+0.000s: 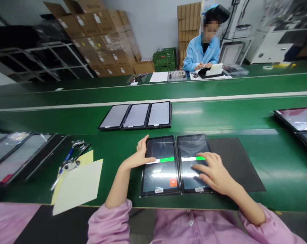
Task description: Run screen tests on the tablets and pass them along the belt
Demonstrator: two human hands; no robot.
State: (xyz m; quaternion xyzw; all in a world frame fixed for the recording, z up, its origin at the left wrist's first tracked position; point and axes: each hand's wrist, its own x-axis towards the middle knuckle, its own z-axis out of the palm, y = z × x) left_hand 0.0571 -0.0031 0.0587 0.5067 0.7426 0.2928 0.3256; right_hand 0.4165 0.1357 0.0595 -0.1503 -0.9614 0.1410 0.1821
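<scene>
Overlapping left tablet (pixel 160 172), 11 o'clock: left hand (pixel 137 157), spread
Right tablet (pixel 188 174), 12 o'clock: right hand (pixel 215 172), fingers spread
Tablets: best kept flat, touched lightly

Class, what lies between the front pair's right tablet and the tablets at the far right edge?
In the head view, a dark mat lies beside the right tablet, then green table reaches to the edge tablets.

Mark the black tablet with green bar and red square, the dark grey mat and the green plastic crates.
Black tablet with red square (pixel 161 171), head view: screen.
Dark grey mat (pixel 235 165), head view: bare surface.
Green plastic crates (pixel 164 61), head view: front.
</scene>
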